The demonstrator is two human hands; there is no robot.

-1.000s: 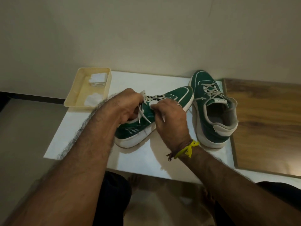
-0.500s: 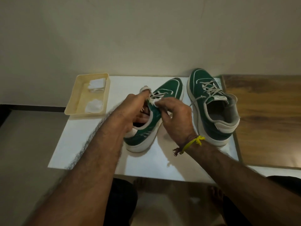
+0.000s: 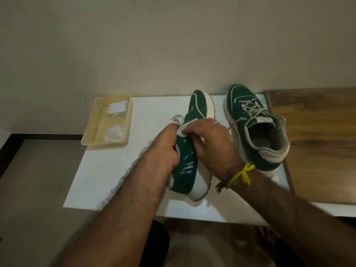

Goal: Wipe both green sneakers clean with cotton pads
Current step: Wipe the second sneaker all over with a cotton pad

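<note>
One green sneaker (image 3: 189, 164) with a white sole is tipped on its side over the white board, toe pointing away from me. My left hand (image 3: 164, 149) grips its collar from the left. My right hand (image 3: 210, 143) lies over the sneaker's side and presses a white cotton pad (image 3: 182, 131) against the upper with its fingertips. The second green sneaker (image 3: 252, 126) stands upright to the right, laces loose, touched by neither hand.
A cream plastic tray (image 3: 96, 120) at the back left holds more white cotton pads (image 3: 115, 132). The sneakers rest on a white board (image 3: 107, 170). A wooden panel (image 3: 319, 135) lies to the right. A plain wall rises behind; my knees show below the board.
The held sneaker has turned from lying diagonally with its laces up to lying on its side with the toe pointing away. My right hand has shifted from the laces onto its side.
</note>
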